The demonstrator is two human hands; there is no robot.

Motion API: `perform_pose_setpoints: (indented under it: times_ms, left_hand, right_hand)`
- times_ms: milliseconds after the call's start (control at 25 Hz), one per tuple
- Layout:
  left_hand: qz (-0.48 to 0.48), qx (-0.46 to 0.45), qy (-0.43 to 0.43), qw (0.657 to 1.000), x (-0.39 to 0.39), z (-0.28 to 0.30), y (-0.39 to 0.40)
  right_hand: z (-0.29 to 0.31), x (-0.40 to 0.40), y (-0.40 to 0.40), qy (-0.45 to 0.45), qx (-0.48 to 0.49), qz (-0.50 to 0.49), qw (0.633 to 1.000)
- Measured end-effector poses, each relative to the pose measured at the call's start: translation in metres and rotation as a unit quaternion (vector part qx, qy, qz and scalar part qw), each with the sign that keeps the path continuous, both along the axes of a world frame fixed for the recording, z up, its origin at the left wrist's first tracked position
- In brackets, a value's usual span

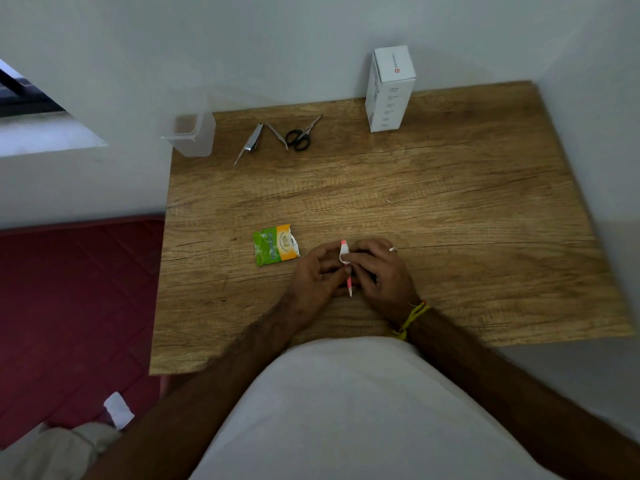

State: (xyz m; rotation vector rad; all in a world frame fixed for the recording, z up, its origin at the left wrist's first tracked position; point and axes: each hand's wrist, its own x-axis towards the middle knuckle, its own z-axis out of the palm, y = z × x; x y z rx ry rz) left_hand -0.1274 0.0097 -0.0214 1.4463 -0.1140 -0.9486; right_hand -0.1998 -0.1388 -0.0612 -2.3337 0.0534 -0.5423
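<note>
Pink stick [349, 285] held low over the near middle of the surface [450, 202], between both hands, one end pointing away from the person, the other toward the body. White wipe [344, 255] folded round its upper part, just under the far tip.

Left hand [317, 271]: grip narrow, fingertips pinching the stick about midway. Right hand [381, 271]: grip closed round the wipe and the stick inside it; ring on one finger, yellow thread at the wrist.

Green and yellow sachet [276, 244] lies flat just left of the hands, its right edge torn open. I judge the wipe came out of it, so opening is done. Cleaning looks under way: only the upper part is covered, the lower end bare.

Far edge, well apart and untouched: nail clipper [252, 142], small scissors [299, 136], clear plastic container [190, 135], upright white box [391, 88]. These may be next to wipe, cannot tell
</note>
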Motion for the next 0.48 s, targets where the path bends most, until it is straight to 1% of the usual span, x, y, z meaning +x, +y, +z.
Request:
perform_pose_setpoints:
  times_ms: [160, 280, 480]
  left_hand:
    - [-0.014, -0.005, 0.001, 1.0, 0.0022, -0.0007, 0.002]
    - [-0.048, -0.008, 0.006, 0.999, 0.0043, 0.0, 0.0082]
    - [-0.041, -0.007, 0.01, 0.999, 0.0042, -0.002, 0.0061]
  right_hand:
    - [0.0034, 0.0005, 0.0023, -0.001, 0.009, -0.018, 1.0]
    - [0.0026, -0.0019, 0.0006, 0.004, 0.012, 0.006, 1.0]
    - [0.0039, -0.0019, 0.0009, 0.011, 0.016, 0.003, 1.0]
